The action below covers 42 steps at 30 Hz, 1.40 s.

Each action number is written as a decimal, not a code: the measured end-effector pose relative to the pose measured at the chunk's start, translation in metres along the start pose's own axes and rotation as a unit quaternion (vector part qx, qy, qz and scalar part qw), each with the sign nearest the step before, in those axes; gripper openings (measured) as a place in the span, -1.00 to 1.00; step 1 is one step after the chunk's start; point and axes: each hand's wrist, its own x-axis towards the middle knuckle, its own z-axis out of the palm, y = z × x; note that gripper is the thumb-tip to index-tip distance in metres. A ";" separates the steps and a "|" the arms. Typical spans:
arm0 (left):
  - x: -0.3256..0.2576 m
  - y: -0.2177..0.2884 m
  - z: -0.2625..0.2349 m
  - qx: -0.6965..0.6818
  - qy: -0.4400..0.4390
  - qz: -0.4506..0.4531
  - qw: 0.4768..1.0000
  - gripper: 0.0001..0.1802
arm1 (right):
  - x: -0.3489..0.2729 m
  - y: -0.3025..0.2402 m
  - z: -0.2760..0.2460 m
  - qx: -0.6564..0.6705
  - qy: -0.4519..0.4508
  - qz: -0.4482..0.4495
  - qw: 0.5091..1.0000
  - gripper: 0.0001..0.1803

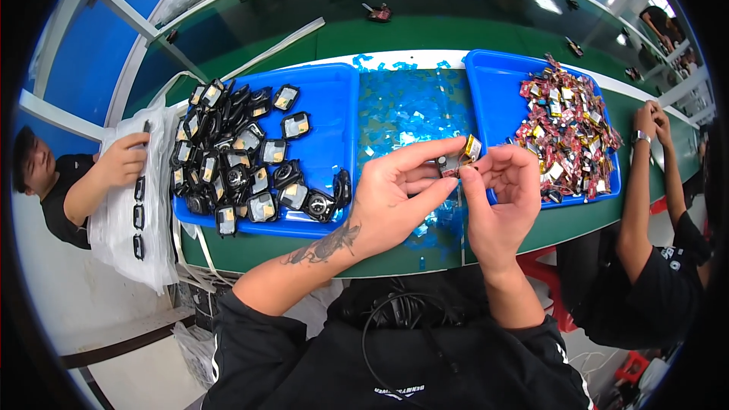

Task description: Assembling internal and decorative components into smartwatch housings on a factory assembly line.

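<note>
Both hands meet in front of me above the green bench. Between the thumb and fingers of my left hand [395, 201] is a small circuit board [448, 165] with a yellow-and-silver battery-like part [472, 146] at its right end. My right hand [505, 197] pinches at that same end, its thumb and forefinger closed. The fingers partly cover the board. Left of them, a blue tray [326, 87] holds many black watch-like casings [262, 206], several with a pale rectangular face. To the right, another blue tray [493, 99] bears a heap of red circuit boards with parts attached [566, 133].
Small blue film pieces [414, 118] litter the bench between the trays. Beyond a white rail runs a green conveyor belt [334, 53] carrying scattered boards [377, 13]. A person's hand [121, 159] at left is near black casings [138, 216] on white plastic; another person's arms [642, 182] are at right.
</note>
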 end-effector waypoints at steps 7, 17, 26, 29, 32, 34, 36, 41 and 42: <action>0.001 0.001 0.001 -0.057 0.025 -0.023 0.998 -0.45 | 0.008 -0.013 -0.003 0.053 -0.047 0.119 0.990 -0.50; 0.002 0.002 -0.008 0.033 0.127 0.037 0.991 -0.44 | 0.068 -0.009 -0.002 0.023 -0.233 0.127 0.964 -0.48; 0.002 0.028 -0.129 0.772 0.193 0.048 0.603 -0.54 | 0.311 0.134 -0.039 -0.298 -0.198 0.244 0.901 -0.42; -0.011 0.018 -0.135 0.779 0.151 -0.005 0.608 -0.49 | 0.307 0.159 -0.028 -0.409 -0.209 0.185 0.869 -0.30; -0.005 0.022 -0.127 0.763 0.165 -0.013 0.624 -0.58 | 0.301 0.135 -0.034 -0.383 -0.179 0.200 0.884 -0.36; 0.001 0.025 -0.124 0.753 0.141 -0.024 0.642 -0.70 | 0.313 0.126 -0.060 -0.395 -0.169 0.167 0.888 -0.47; 0.004 0.029 -0.119 0.758 0.114 -0.038 0.641 -0.72 | 0.312 0.116 -0.084 -0.430 -0.164 0.087 0.884 -0.57; 0.009 0.021 -0.109 0.768 0.126 -0.013 0.628 -0.67 | 0.274 0.056 -0.112 -0.507 -0.253 0.052 0.822 -0.77; 0.012 0.020 -0.105 0.761 0.145 0.019 0.632 -0.66 | 0.262 0.048 -0.119 -0.508 -0.296 0.029 0.808 -0.81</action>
